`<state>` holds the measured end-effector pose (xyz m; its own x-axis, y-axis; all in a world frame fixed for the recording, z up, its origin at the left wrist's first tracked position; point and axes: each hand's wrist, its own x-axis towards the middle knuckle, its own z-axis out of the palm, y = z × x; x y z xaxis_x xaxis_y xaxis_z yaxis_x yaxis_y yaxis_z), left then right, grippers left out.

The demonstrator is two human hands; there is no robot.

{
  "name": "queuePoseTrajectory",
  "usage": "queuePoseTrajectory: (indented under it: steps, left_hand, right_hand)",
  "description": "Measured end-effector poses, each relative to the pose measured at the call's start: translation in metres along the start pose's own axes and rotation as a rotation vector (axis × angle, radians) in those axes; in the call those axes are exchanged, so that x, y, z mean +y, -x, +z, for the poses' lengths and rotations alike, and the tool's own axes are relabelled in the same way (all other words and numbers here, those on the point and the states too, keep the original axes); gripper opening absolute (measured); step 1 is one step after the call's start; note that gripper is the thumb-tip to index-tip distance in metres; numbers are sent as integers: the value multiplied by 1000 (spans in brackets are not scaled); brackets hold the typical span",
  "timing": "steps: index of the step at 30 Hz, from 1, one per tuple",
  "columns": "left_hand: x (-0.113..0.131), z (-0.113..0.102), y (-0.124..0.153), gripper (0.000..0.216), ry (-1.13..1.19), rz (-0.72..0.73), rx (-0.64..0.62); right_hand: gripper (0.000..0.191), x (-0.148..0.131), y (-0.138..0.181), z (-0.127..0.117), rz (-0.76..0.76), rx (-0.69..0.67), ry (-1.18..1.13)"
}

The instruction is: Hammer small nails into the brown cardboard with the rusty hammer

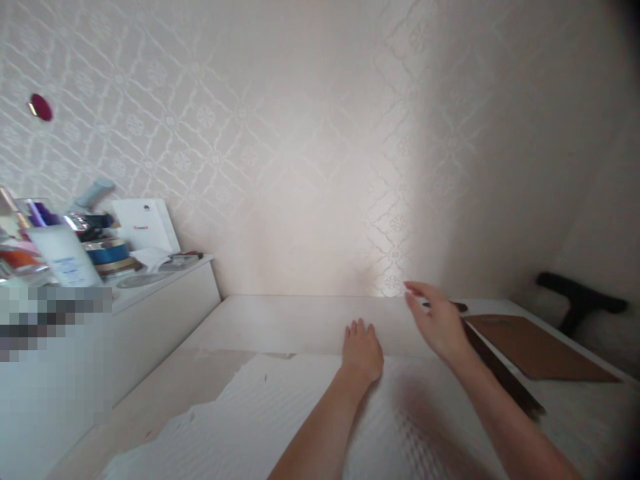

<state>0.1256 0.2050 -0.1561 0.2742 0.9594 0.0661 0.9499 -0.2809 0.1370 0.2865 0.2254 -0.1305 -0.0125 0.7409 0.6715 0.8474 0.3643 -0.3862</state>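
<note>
Head view is showing a white textured sheet (280, 420) lying flat across a pale tabletop (200, 387), with its ragged left edge running diagonally towards the near left corner and its far edge lying just short of the patterned wall (300, 167). The left hand (363, 350) is resting palm down at the sheet's far edge, fingers extended and lying close together, gripping nothing. The right hand (437, 320) is hovering just to its right and a little higher, fingers loosely extended and slightly apart, holding nothing; whether it is touching the surface cannot be told. Behind the right forearm a dark strip (505, 380) is running diagonally over the tabletop, and a flat brown board (535, 347) is lying just beyond it, near the table's right edge. A black handle (580, 300) is sticking out further right, past the table. To the left, well apart from both hands, a white cabinet (170, 300) is carrying a clutter of toiletries, among them a white bottle (65, 257), a blue round tin (106, 253) and a white box (147, 223) leaning against the wall. A small red spot (40, 107) is showing high on the wall's left side.
</note>
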Motion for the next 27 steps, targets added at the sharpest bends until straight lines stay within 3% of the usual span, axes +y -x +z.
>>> queuePoseTrajectory:
  steps: [5,8,27]
  left_hand:
    - [-1,3,-1,52,24,6,33]
    - [-1,4,0,51,22,0,43]
    - [-1,7,0,51,36,30,69]
  right_hand:
    - [50,0,31,40,91,-490,261]
    - [51,-3,38,44,73,-617,292]
    - [49,-11,36,36,-24,-661,208]
